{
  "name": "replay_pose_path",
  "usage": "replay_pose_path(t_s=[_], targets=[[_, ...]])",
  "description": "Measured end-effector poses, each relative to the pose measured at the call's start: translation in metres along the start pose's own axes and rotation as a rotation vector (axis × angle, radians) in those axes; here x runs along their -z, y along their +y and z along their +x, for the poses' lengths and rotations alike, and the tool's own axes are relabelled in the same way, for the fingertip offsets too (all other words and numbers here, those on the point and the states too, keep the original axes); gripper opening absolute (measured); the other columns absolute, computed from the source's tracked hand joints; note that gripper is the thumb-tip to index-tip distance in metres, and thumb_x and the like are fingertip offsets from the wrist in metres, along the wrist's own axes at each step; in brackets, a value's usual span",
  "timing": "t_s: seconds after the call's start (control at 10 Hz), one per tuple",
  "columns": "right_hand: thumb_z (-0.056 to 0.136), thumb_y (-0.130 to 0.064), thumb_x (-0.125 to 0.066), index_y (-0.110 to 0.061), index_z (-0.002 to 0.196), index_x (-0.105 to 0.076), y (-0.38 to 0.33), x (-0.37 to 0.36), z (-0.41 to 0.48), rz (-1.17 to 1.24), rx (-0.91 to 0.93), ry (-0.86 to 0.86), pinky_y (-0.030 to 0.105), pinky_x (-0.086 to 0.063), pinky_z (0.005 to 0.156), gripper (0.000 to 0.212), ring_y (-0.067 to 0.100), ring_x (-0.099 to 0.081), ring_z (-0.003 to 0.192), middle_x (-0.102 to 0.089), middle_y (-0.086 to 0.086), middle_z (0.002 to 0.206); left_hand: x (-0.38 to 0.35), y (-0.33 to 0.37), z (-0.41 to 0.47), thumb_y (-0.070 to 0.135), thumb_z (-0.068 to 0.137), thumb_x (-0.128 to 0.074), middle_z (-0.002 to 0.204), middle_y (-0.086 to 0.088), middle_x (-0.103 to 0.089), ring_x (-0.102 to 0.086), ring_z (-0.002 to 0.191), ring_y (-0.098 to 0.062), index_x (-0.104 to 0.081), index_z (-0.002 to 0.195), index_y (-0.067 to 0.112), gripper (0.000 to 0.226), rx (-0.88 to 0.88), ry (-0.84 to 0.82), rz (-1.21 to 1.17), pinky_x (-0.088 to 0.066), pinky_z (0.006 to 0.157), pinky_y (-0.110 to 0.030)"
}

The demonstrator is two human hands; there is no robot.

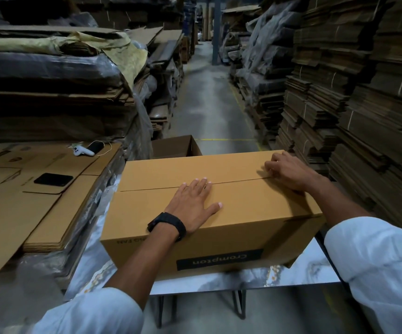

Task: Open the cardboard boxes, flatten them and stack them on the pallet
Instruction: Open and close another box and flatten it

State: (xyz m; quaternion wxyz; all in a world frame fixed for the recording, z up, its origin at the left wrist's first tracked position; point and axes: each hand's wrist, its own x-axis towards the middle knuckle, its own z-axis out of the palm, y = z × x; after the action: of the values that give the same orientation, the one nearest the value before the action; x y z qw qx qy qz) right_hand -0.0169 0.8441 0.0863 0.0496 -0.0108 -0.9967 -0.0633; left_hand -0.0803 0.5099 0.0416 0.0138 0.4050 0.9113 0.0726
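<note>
Head view, hands (192, 201) on closed box (243, 220)

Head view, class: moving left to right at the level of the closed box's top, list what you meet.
Stack of flattened cardboard → black phone lying on it → left hand flat on the closed box → right hand at the seam → wall of stacked cardboard.

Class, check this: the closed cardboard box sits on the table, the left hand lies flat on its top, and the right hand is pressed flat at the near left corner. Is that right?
Not quite. The head view shows the right hand curled at the far right end of the top seam, not flat at the near left corner. The rest stands: the cardboard box is closed on the table, left hand flat on top.
</note>
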Motion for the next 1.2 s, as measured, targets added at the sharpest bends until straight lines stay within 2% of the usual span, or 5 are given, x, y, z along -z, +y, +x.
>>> replay_pose_path(t_s=[0.3, 0.6, 0.8, 0.9, 1.2], targets=[[0.100, -0.019, -0.052, -0.032, 0.123, -0.055, -0.002, 0.002, -0.001, 0.172, -0.068, -0.045, 0.039, -0.043, 0.078, 0.027, 0.021, -0.053, 0.100, -0.052, -0.002, 0.113, -0.003, -0.001, 0.003, 0.070, 0.098, -0.015, 0.170, 0.004, -0.001, 0.001, 0.156, -0.014, -0.007, 0.162, 0.023, 0.080, 0.004, -0.004, 0.004, -0.001, 0.127, -0.041], [0.102, -0.020, -0.050, -0.027, 0.100, -0.055, -0.003, 0.011, -0.002, 0.057, 0.034, -0.091, 0.041, -0.046, 0.076, 0.008, 0.017, -0.052, 0.092, -0.049, -0.008, 0.114, -0.001, 0.001, -0.002, 0.070, 0.098, -0.015, 0.170, 0.004, 0.000, 0.001, 0.156, -0.014, -0.007, 0.162, 0.023, 0.079, 0.007, -0.003, -0.006, 0.000, 0.126, -0.040], [0.094, 0.000, -0.050, -0.018, 0.092, -0.054, -0.004, 0.016, -0.008, 0.307, -0.136, -0.072, 0.036, -0.040, 0.064, 0.019, 0.019, -0.053, 0.080, -0.060, 0.002, 0.088, -0.001, 0.001, -0.003, 0.070, 0.098, -0.015, 0.170, 0.004, -0.001, 0.001, 0.156, -0.014, -0.008, 0.162, 0.023, 0.080, 0.008, 0.005, -0.003, -0.001, 0.127, -0.041], [0.092, 0.003, -0.051, -0.024, 0.089, -0.054, 0.000, 0.017, -0.010, 0.399, -0.230, -0.051, 0.046, -0.053, 0.075, 0.028, 0.024, -0.063, 0.088, -0.066, 0.004, 0.090, -0.003, 0.001, -0.002, 0.070, 0.098, -0.015, 0.170, 0.004, -0.001, 0.001, 0.156, -0.015, -0.008, 0.162, 0.023, 0.080, 0.011, 0.007, 0.003, -0.001, 0.127, -0.041], [0.091, -0.004, -0.058, -0.019, 0.121, -0.062, -0.012, 0.021, -0.013, 0.260, -0.111, -0.098, 0.035, -0.046, 0.089, 0.034, 0.022, -0.053, 0.108, -0.054, 0.004, 0.119, -0.003, 0.000, -0.003, 0.070, 0.098, -0.016, 0.170, 0.004, -0.002, 0.000, 0.156, -0.014, -0.009, 0.162, 0.024, 0.079, 0.009, 0.019, -0.002, -0.001, 0.127, -0.041]])
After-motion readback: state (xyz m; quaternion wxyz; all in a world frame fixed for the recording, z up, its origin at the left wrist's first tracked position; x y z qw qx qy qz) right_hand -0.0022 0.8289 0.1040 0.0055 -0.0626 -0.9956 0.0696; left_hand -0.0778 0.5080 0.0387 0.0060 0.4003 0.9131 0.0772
